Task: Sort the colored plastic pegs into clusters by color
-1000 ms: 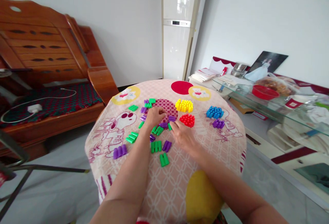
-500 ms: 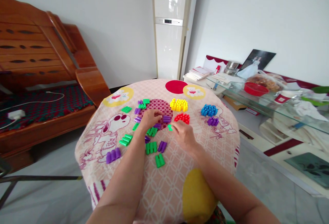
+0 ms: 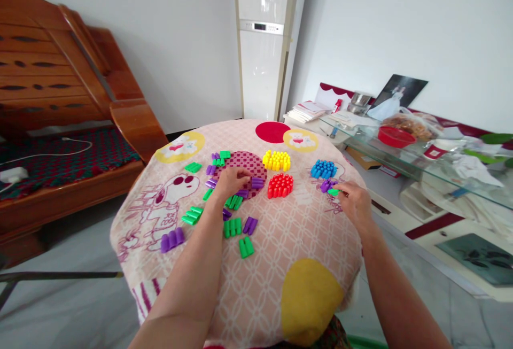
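Observation:
My right hand is at the right side of the round table, fingers pinched on a small green ribbed plastic piece. That piece is close against a small purple cluster, just in front of a group of upright blue pieces. Over the dark checked circle, my left hand has loosely curled fingers with a gap at the thumb. A purple ribbed piece lies right by its fingertips. Around the left forearm are scattered green pieces and purple pieces.
Upright yellow pieces and red pieces stand in tight groups mid-table. A patterned cloth covers the table. To the right is a glass-topped cabinet with a red bowl; a wooden bench stands left, a white tall unit behind.
My right hand has moved right, from beside the red group to the purple cluster, carrying the green piece. The left hand stays at the checked circle. The view has shifted slightly.

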### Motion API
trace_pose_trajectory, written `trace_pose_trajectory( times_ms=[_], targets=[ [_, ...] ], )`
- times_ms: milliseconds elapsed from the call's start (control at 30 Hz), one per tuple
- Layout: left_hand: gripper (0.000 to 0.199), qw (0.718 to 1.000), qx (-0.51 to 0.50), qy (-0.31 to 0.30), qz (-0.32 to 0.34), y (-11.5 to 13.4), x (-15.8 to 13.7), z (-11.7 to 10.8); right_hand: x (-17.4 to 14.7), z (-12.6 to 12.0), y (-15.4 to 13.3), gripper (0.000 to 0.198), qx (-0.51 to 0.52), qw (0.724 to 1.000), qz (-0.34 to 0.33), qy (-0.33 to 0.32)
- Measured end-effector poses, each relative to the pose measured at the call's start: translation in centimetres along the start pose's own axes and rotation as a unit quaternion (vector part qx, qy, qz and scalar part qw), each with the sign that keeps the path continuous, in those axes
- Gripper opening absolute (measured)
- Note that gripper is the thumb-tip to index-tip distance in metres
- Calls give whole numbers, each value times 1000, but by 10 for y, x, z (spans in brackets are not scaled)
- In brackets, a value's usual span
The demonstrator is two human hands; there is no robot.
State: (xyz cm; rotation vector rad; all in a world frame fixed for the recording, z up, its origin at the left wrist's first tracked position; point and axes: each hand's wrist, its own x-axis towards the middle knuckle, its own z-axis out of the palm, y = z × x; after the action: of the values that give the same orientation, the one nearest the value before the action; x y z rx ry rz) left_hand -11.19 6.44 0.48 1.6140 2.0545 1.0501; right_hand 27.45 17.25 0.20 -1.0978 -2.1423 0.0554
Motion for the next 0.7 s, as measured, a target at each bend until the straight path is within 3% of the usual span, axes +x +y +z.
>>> trace_pose_trajectory(
  times_ms=[233, 367, 467, 567, 700],
  targets=[
    [24, 999, 3, 44, -15, 1, -3, -10, 1, 3, 2, 34, -93, 995, -2, -33],
    [29, 990, -29, 122, -68, -15, -3, -26, 0, -5, -13, 31, -104, 994, 5, 26],
    [31, 970, -25, 211, -114, -35, -3, -39, -1, -5, -41, 26, -32, 999, -16, 39],
    [29, 954, -20, 261, -145, -51, -4, -45, -5, 4, -84, 23, 72, 995, -69, -21],
    [28, 951, -20, 270, -152, -58, -3, -43, -9, 27, -151, 22, 128, 965, -147, -173]
  ],
)
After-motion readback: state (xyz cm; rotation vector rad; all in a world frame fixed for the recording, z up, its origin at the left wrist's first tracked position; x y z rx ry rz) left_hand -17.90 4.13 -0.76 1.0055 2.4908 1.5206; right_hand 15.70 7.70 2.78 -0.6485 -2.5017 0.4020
